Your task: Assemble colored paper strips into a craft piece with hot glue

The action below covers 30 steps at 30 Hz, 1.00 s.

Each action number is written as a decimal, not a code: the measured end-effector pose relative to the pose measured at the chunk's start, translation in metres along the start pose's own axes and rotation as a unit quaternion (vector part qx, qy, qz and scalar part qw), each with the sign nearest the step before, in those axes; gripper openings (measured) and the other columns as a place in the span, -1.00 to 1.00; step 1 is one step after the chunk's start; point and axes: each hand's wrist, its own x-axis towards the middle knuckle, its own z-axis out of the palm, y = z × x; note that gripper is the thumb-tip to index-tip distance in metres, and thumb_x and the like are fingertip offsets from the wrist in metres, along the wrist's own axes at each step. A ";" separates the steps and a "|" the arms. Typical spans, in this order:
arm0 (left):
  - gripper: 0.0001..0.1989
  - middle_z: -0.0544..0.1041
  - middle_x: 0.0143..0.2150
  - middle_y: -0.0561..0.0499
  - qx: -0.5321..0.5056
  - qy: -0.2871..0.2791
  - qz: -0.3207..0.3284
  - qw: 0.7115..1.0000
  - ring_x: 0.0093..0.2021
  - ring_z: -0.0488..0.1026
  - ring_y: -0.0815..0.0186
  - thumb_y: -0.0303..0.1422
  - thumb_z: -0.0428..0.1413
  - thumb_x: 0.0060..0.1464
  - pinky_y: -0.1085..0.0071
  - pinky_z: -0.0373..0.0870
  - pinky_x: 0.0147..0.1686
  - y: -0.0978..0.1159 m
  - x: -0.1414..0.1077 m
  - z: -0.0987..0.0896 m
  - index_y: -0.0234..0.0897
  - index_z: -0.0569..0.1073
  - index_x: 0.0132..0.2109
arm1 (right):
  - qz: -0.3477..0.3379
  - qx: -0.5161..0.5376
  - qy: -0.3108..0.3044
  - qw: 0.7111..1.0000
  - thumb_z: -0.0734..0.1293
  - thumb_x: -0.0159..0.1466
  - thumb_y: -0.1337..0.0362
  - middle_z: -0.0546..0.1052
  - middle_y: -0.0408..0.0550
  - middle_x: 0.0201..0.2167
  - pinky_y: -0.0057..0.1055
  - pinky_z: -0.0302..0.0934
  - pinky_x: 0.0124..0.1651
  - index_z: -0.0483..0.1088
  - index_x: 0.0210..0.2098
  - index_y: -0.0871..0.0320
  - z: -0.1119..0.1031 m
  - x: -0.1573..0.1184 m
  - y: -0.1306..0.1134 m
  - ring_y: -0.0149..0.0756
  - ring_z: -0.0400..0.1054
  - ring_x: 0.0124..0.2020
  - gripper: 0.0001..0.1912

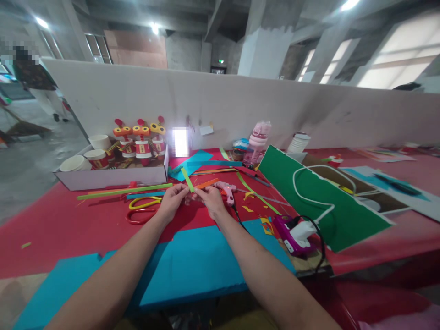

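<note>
My left hand [173, 201] and my right hand [212, 201] meet over the red table, fingers pinched together on paper strips. A light green paper strip [187, 178] sticks up between the fingertips. An orange paper strip [208, 183] slants off to the right from the same spot. Fingers cover the place where the strips meet. Just right of my right hand lies a pink glue gun [228, 192]. Left of my left hand are scissors with yellow and red handles [140, 216], beside a long green strip [120, 191].
A white box [117, 179] at the back left holds paper cups and several red-yellow cup figures [142, 146]. Blue sheets [206, 256] lie in front. At right are a purple power strip [292, 238], a leaning green board [309, 201] and a pink bottle [257, 142].
</note>
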 end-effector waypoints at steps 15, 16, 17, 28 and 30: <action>-0.76 0.37 -0.67 0.11 0.014 0.041 0.000 0.999 -0.67 0.27 0.45 -0.28 0.23 -0.13 0.51 0.17 -0.61 -0.004 0.003 -0.002 -0.32 0.34 -0.49 | -0.056 -0.036 0.053 0.996 0.40 -0.01 0.13 0.48 -0.13 -0.65 -0.45 0.28 -0.43 0.40 -0.56 0.21 -0.007 0.006 -0.001 -0.37 0.38 -0.57 -0.75; -0.76 0.37 -0.67 0.11 0.015 0.042 0.001 0.999 -0.67 0.27 0.46 -0.29 0.23 -0.13 0.51 0.17 -0.61 -0.004 0.004 -0.002 -0.32 0.34 -0.48 | -0.062 -0.031 0.060 0.996 0.40 -0.01 0.13 0.47 -0.14 -0.66 -0.45 0.28 -0.43 0.38 -0.56 0.21 -0.009 0.008 -0.001 -0.38 0.37 -0.58 -0.75; -0.77 0.36 -0.68 0.11 0.017 0.044 0.004 0.999 -0.67 0.27 0.46 -0.30 0.23 -0.12 0.52 0.17 -0.61 -0.005 0.004 -0.003 -0.32 0.35 -0.48 | -0.069 -0.026 0.065 0.995 0.41 -0.01 0.12 0.46 -0.16 -0.66 -0.46 0.28 -0.43 0.38 -0.57 0.20 -0.011 0.009 -0.002 -0.39 0.37 -0.58 -0.74; -0.78 0.36 -0.68 0.11 0.014 0.045 0.007 0.999 -0.68 0.26 0.47 -0.32 0.22 -0.12 0.52 0.18 -0.62 -0.007 0.006 -0.007 -0.33 0.34 -0.49 | -0.101 0.104 0.156 0.977 0.44 -0.05 0.17 0.42 -0.23 -0.68 -0.49 0.32 -0.42 0.40 -0.46 0.20 -0.026 0.019 -0.016 -0.47 0.33 -0.61 -0.75; -0.78 0.36 -0.68 0.10 0.005 0.046 -0.002 0.999 -0.68 0.26 0.47 -0.32 0.22 -0.13 0.52 0.18 -0.62 -0.007 0.005 -0.007 -0.33 0.33 -0.50 | -0.091 0.142 0.172 0.970 0.43 -0.02 0.15 0.44 -0.21 -0.64 -0.49 0.33 -0.41 0.38 -0.46 0.19 -0.027 0.019 -0.016 -0.48 0.34 -0.60 -0.75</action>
